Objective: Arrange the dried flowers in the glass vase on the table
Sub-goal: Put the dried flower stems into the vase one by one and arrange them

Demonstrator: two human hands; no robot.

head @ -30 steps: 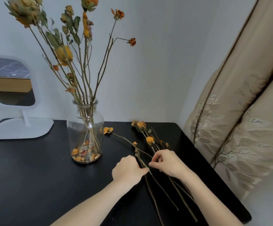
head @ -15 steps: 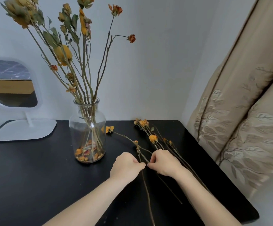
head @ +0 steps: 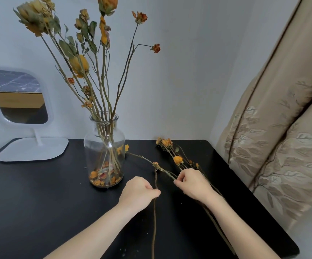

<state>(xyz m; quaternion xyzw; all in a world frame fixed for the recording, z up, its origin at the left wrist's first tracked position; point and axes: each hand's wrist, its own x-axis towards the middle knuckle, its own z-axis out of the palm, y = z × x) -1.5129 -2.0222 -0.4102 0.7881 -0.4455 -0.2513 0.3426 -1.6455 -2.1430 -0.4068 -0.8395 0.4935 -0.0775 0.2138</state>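
Two hands pinch dried stems (head: 154,221) beside the glass vase (head: 104,146): left hand (head: 139,192) lower, right hand (head: 193,184) nearer the buds (head: 178,160).

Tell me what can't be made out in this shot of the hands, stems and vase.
Head view:
- Lower end of stem in left hand: cut by bottom edge.
- Top bloom: cut by top edge.
- Rest of loose stems: hidden under right hand and forearm.
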